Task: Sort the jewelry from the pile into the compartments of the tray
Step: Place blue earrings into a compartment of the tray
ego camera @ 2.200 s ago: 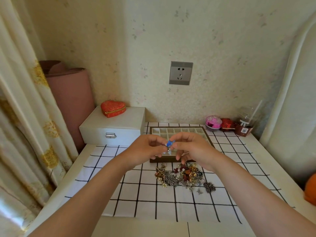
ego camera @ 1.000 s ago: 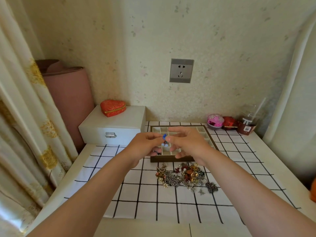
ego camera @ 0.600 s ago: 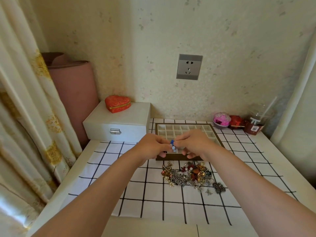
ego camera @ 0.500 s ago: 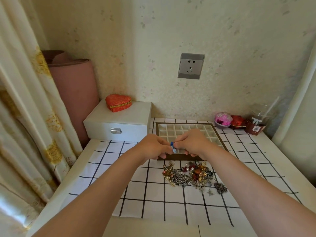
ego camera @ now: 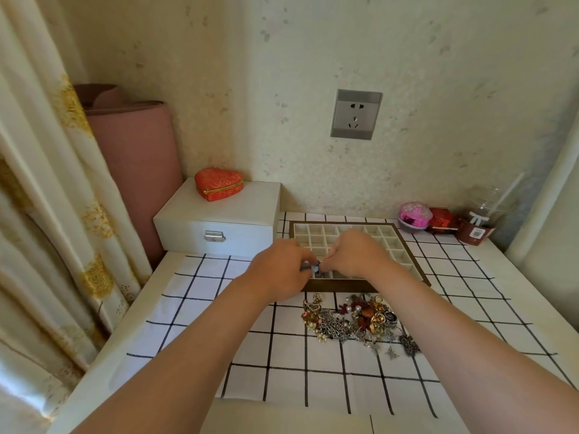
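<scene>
A brown-framed tray [ego camera: 407,245] with many small white compartments lies at the back of the checked cloth. In front of it sits a tangled pile of jewelry [ego camera: 354,321]: chains, pearls, gold and red pieces. My left hand [ego camera: 279,270] and my right hand [ego camera: 357,255] meet over the tray's near left compartments. Both pinch one small blue and silver jewelry piece [ego camera: 317,268] between their fingertips, just above the tray's front row. The hands hide much of the tray's near part.
A white jewelry box [ego camera: 219,220] with a red heart-shaped case [ego camera: 218,183] stands at the left. A pink round case [ego camera: 414,214], a red box [ego camera: 443,219] and a plastic cup with a straw [ego camera: 479,223] line the back right. A curtain [ego camera: 40,214] hangs at the left.
Both hands have lowered the blue piece from above the tray toward its near left compartments. My head moved closer and to the left.
</scene>
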Demonstrator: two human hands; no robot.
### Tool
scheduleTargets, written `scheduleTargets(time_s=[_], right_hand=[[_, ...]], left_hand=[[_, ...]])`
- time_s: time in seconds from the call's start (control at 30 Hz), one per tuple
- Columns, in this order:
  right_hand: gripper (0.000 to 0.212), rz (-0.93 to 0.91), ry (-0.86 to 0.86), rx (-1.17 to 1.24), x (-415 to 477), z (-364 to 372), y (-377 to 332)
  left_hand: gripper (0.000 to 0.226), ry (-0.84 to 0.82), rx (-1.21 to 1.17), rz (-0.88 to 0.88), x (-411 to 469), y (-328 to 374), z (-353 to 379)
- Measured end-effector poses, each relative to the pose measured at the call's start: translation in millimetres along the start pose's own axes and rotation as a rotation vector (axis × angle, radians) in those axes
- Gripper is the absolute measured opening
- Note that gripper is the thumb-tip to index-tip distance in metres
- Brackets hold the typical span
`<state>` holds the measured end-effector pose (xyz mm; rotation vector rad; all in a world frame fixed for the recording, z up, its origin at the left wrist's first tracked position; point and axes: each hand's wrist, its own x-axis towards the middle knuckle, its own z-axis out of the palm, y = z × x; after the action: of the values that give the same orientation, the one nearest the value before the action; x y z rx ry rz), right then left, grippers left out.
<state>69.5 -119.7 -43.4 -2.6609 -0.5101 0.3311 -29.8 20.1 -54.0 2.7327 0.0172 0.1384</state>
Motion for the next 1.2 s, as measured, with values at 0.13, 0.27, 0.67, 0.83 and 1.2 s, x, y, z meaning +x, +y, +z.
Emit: scheduleTargets(time_s=[0.13, 0.27, 0.67, 0.83, 1.2], right_hand=[[0.010, -0.068, -0.010, 0.044, -7, -2, 3], [0.005, -0.132, -0.110, 0.265, -18, -14, 4], [0.005, -0.013, -0.081, 0.373, -18, -13, 9], [0.013, -0.112, -0.046, 0.076, -10, -4, -2], [0.007, -0.140, 0.096, -0.028, -14, 4, 5]], left_hand=[[0.028, 0.004, 0.020, -0.012, 2, 1, 6], [0.032, 0.048, -0.307, -0.128, 5, 6, 6], [0.040, -0.132, -0.604, -0.340, 4, 19, -3], [0.040, -0.099, -0.535, -0.343, 3, 13, -8], [0.035, -0.005, 0.099, 0.079, -3, -3, 13]])
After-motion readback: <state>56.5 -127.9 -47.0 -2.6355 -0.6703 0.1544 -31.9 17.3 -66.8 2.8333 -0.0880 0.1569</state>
